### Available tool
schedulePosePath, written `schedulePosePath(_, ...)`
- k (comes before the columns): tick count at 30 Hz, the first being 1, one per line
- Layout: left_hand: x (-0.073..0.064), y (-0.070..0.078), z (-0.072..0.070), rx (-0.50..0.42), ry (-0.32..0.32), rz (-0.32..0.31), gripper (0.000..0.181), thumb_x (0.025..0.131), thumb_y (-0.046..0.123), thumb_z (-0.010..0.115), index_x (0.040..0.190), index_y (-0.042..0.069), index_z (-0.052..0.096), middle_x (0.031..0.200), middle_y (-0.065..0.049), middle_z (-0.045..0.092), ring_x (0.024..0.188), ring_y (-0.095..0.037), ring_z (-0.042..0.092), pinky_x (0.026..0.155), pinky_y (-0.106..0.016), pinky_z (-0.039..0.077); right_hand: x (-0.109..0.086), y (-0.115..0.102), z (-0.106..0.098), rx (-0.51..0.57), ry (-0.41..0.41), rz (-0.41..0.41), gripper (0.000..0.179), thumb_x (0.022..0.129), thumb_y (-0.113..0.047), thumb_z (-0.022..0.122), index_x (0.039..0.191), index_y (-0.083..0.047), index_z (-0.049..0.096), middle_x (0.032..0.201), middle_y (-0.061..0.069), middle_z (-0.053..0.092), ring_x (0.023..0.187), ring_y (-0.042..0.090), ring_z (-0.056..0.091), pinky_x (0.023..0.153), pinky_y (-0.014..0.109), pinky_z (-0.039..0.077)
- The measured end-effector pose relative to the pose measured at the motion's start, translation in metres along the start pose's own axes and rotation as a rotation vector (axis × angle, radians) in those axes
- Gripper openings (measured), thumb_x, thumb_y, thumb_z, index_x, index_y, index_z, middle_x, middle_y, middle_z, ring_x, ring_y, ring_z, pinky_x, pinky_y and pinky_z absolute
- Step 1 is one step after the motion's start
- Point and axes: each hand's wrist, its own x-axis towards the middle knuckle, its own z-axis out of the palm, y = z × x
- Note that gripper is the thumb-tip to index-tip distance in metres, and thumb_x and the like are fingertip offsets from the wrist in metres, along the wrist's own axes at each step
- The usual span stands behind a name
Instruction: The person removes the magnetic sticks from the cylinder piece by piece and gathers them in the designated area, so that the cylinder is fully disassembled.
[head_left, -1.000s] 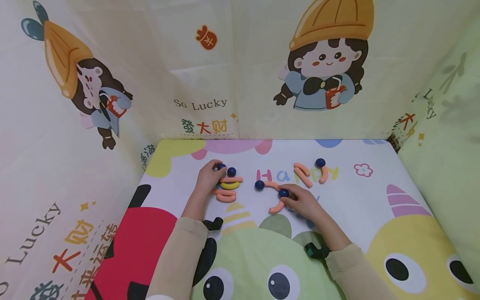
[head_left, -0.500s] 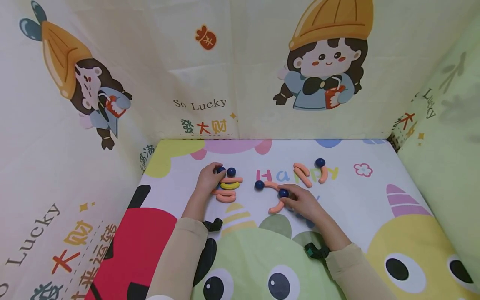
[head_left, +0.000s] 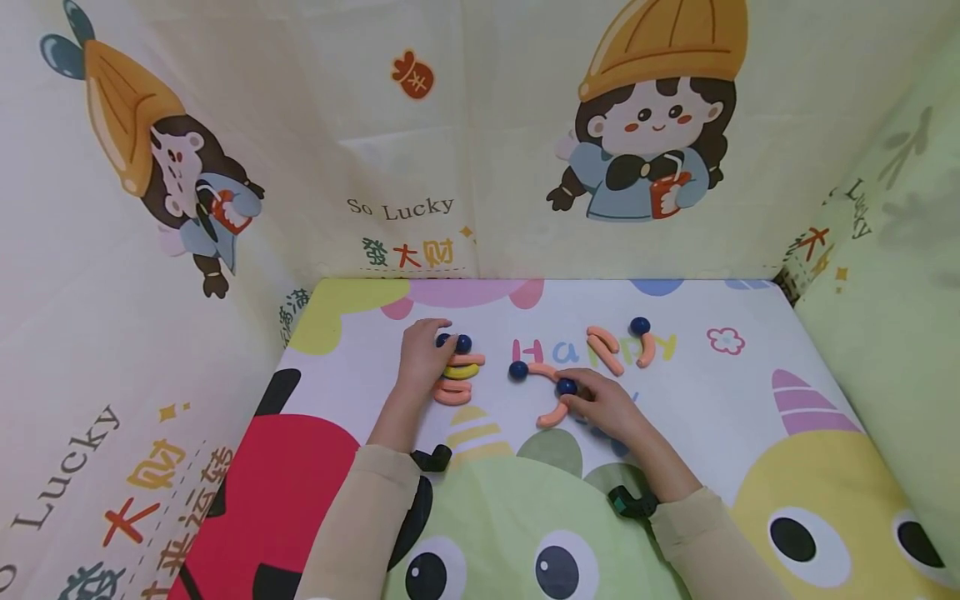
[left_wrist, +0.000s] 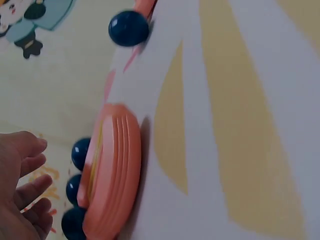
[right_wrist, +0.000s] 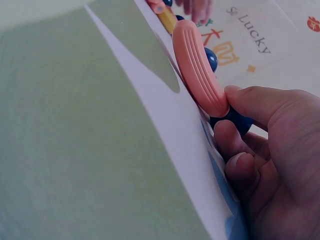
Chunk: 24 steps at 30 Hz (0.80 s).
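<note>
In the head view my left hand is over a cluster of toy building pieces. Its fingers are loose and spread in the left wrist view, apart from the three dark blue balls there. The cluster also has ridged pink rods and a curved yellow rod. My right hand pinches a dark blue ball between thumb and fingers. A curved pink rod meets that ball, its end by my thumb. Another pink rod leads from it towards a second blue ball.
Further back on the right lie two pink rods side by side. Beside them, a curved pink rod touches a blue ball. A printed cloth covers the table, and patterned curtains hang around it.
My left hand has let go of the blue ball at the cluster's back and shifted slightly right, its fingers loosening. The right hand and its pieces have stayed still.
</note>
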Motion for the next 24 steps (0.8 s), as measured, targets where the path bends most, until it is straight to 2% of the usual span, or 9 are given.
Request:
schedulePosePath(3,-0.009,0.01,0.004,-0.015,-0.021,0.054,0.039,0.096,0.034,0.062,0.131,0.016,0.062,0.138,-0.006,0.056,0.135,-0.031,0.043,0.114,-0.046,0.036,0.0,0.001,0.0,-0.003,0.003,0.0,0.042,0.096,-0.031,0.065,0.137,-0.029,0.057,0.088,-0.004,0.058,0.071,0.016,0.053,0.063,0.029,0.045)
schedulePosePath(6,-0.019,0.018,0.01,0.004,-0.096,0.114,0.039,0.097,0.036,0.062,0.132,0.019,0.061,0.138,-0.004,0.055,0.134,-0.028,0.045,0.115,-0.045,0.036,0.0,0.001,0.0,-0.004,0.004,-0.005,0.042,0.096,-0.032,0.065,0.137,-0.03,0.057,0.092,-0.004,0.06,0.072,0.016,0.053,0.064,0.029,0.045)
schedulePosePath(10,-0.03,0.026,0.021,0.032,-0.217,0.192,0.042,0.097,0.04,0.061,0.134,0.021,0.059,0.133,-0.004,0.058,0.124,-0.024,0.053,0.109,-0.043,0.042,0.0,0.002,0.0,-0.007,0.019,-0.017,0.041,0.095,-0.032,0.066,0.136,-0.03,0.059,0.11,-0.003,0.064,0.076,0.014,0.055,0.069,0.029,0.047)
schedulePosePath(12,-0.034,0.029,0.027,0.038,-0.254,0.22,0.043,0.097,0.042,0.06,0.136,0.022,0.058,0.133,-0.004,0.058,0.121,-0.022,0.055,0.106,-0.042,0.045,0.001,0.002,0.0,-0.009,0.024,-0.022,0.041,0.095,-0.032,0.066,0.135,-0.029,0.059,0.12,-0.003,0.064,0.078,0.013,0.056,0.071,0.03,0.047)
schedulePosePath(14,-0.036,0.031,0.032,0.037,-0.281,0.237,0.045,0.097,0.043,0.059,0.137,0.022,0.056,0.135,-0.003,0.057,0.119,-0.021,0.056,0.104,-0.041,0.047,0.001,0.002,0.0,-0.008,0.025,-0.021,0.04,0.095,-0.031,0.067,0.135,-0.029,0.06,0.122,-0.002,0.064,0.079,0.014,0.057,0.072,0.03,0.048)
schedulePosePath(16,-0.038,0.033,0.036,0.051,-0.307,0.254,0.047,0.097,0.044,0.059,0.139,0.022,0.054,0.139,-0.001,0.054,0.122,-0.019,0.056,0.104,-0.039,0.047,0.001,0.002,0.0,-0.009,0.017,-0.015,0.041,0.095,-0.031,0.066,0.136,-0.028,0.059,0.113,-0.002,0.065,0.077,0.014,0.056,0.069,0.03,0.047)
schedulePosePath(20,-0.04,0.039,0.043,0.062,-0.359,0.245,0.052,0.097,0.046,0.058,0.143,0.021,0.05,0.14,-0.001,0.053,0.123,-0.018,0.055,0.105,-0.04,0.046,0.0,0.001,0.0,-0.001,0.006,0.002,0.043,0.096,-0.032,0.066,0.138,-0.029,0.057,0.096,-0.003,0.062,0.074,0.016,0.055,0.066,0.03,0.047)
schedulePosePath(24,-0.04,0.045,0.05,0.078,-0.375,0.226,0.053,0.097,0.046,0.058,0.144,0.023,0.049,0.142,0.001,0.051,0.129,-0.018,0.052,0.109,-0.041,0.043,-0.001,0.0,0.0,0.01,0.004,0.008,0.044,0.095,-0.034,0.066,0.138,-0.031,0.056,0.095,-0.004,0.061,0.075,0.015,0.055,0.066,0.03,0.046)
